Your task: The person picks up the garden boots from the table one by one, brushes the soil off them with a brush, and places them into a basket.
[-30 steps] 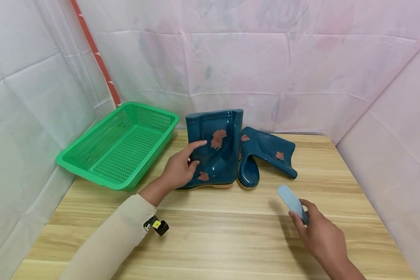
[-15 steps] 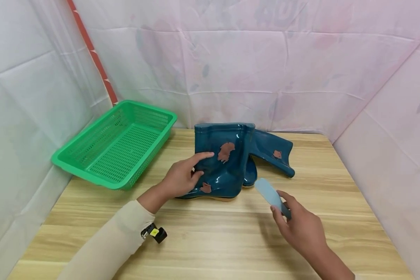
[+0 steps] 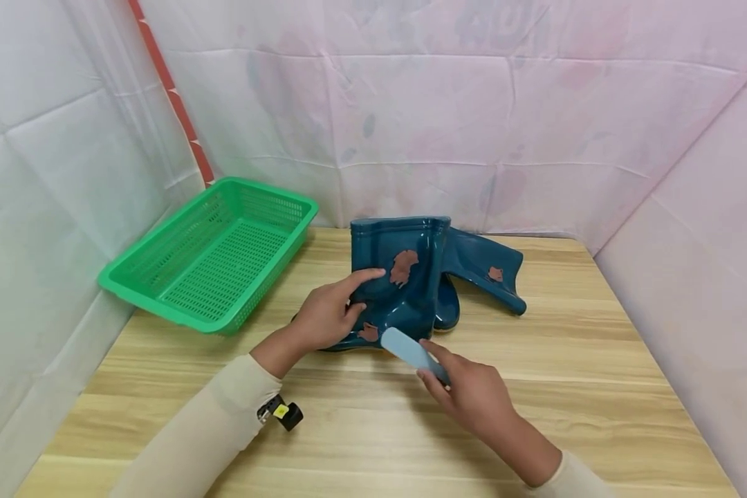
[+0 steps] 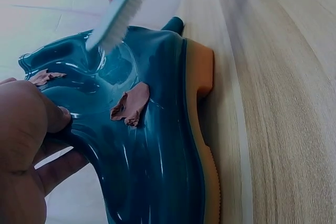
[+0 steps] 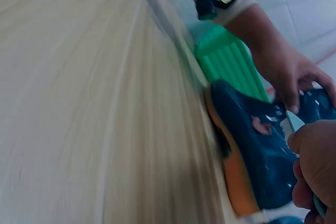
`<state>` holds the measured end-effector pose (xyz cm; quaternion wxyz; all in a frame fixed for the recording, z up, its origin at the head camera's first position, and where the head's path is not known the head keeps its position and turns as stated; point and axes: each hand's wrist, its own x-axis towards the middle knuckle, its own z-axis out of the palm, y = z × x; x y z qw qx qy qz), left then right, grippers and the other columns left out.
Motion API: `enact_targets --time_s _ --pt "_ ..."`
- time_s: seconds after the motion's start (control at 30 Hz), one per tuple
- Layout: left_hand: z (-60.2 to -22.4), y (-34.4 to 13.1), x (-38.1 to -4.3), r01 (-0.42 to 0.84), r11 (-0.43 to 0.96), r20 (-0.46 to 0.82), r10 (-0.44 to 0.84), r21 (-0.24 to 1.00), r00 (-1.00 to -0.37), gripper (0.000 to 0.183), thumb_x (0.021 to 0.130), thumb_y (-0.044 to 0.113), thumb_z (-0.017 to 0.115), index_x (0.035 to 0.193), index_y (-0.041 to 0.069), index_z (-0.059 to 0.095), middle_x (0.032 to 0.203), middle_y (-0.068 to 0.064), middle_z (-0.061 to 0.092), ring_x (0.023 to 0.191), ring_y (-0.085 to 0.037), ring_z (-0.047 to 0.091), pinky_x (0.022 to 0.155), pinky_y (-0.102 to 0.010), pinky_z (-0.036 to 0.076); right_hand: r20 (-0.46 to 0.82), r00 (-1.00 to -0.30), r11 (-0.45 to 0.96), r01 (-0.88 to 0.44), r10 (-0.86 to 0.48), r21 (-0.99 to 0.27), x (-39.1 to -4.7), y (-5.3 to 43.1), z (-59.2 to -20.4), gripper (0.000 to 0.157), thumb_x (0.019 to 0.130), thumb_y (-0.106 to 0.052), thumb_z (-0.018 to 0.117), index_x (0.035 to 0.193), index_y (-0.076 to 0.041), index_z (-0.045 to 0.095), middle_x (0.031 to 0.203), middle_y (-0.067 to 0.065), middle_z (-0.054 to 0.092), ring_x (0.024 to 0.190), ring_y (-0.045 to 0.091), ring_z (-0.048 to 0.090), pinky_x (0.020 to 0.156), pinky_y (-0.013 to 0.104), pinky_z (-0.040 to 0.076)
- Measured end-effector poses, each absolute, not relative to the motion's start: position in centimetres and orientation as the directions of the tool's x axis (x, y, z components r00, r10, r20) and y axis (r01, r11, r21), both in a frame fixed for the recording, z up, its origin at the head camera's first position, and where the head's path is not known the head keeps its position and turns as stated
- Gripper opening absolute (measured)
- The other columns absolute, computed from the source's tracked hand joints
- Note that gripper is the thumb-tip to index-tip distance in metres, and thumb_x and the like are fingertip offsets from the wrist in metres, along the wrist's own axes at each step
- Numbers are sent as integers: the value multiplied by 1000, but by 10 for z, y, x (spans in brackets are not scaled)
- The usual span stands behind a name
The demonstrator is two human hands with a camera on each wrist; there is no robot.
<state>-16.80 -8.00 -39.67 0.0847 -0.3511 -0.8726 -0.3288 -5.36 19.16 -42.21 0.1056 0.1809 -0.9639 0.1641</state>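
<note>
A dark teal rubber boot (image 3: pixel 413 301) stands mid-table, brown mud-like patches (image 3: pixel 404 268) on its shaft and foot. My left hand (image 3: pixel 328 315) grips it at the front of the ankle; in the left wrist view the thumb lies on one side, fingers on the other. My right hand (image 3: pixel 476 394) holds a light blue brush (image 3: pixel 411 353) by its handle. White bristles (image 4: pixel 126 19) face the boot in the left wrist view, close over the heel side of the ankle. The lower brown patch (image 4: pixel 132 103) lies on the foot, just beyond the brush head.
Behind and to the right, a second boot (image 3: pixel 482 259) lies folded over, with a brown patch on its shaft. A green mesh basket (image 3: pixel 155 309) sits at the back left. White cloth walls (image 3: pixel 411 124) enclose the wooden table (image 3: pixel 361 443).
My right hand has carried the brush leftward to the boot's foot. The gripped boot has come nearer and slightly right, overlapping the second boot more, with my left hand still on it.
</note>
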Motion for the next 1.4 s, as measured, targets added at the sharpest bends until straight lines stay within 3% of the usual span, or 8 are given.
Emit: enact_targets --time_s 0.13,0.23,0.33,0.57,1.1,1.27,1.4 --pt "-397 -79 -169 666 541 372 558 514 -741 71 97 1 69 157 27 40 62 8 45 47 -6 42 46 -27 38 307 -871 853 -461 -383 -244 -60 177 -427 52 94 -35 77 141 -17 62 107 9 76 77 19 74 57 30 54" --pt "-398 -79 -169 666 536 376 557 519 -741 71 97 1 68 157 27 40 62 8 45 47 -6 42 45 -27 38 329 -858 846 -479 -395 -234 -64 171 -430 51 94 -33 77 139 -16 63 102 8 77 72 18 72 55 31 53" --pt "-398 -79 -169 665 531 378 554 525 -741 71 97 1 69 156 26 41 63 7 46 48 -6 43 45 -27 38 312 -865 854 -469 -393 -226 -65 169 -435 48 94 -31 76 138 -15 64 100 8 77 70 18 71 54 32 53" --pt "-398 -79 -170 661 540 376 550 521 -746 71 96 0 69 156 26 41 62 7 46 48 -6 43 46 -27 39 252 -884 863 -451 -395 -229 -62 172 -444 49 96 -33 75 139 -14 65 103 7 77 83 18 75 64 35 59" --pt "-399 -79 -169 662 546 379 549 513 -745 72 96 0 69 156 26 41 61 7 44 48 -6 41 46 -28 37 359 -818 821 -536 -449 -196 -65 158 -436 52 93 -31 78 140 -12 65 93 4 76 64 13 67 51 27 49" --pt "-400 -79 -167 660 537 374 551 525 -746 71 96 1 69 156 26 41 62 7 44 48 -6 42 46 -27 39 314 -846 850 -497 -430 -175 -67 157 -442 50 94 -33 76 138 -11 66 97 7 76 72 17 71 52 30 52" --pt "-401 -80 -167 661 537 377 549 524 -745 72 96 2 70 157 26 39 63 8 44 49 -5 42 47 -27 39 278 -868 864 -468 -411 -186 -64 162 -445 49 95 -33 76 138 -12 67 94 6 76 67 15 69 52 30 51"
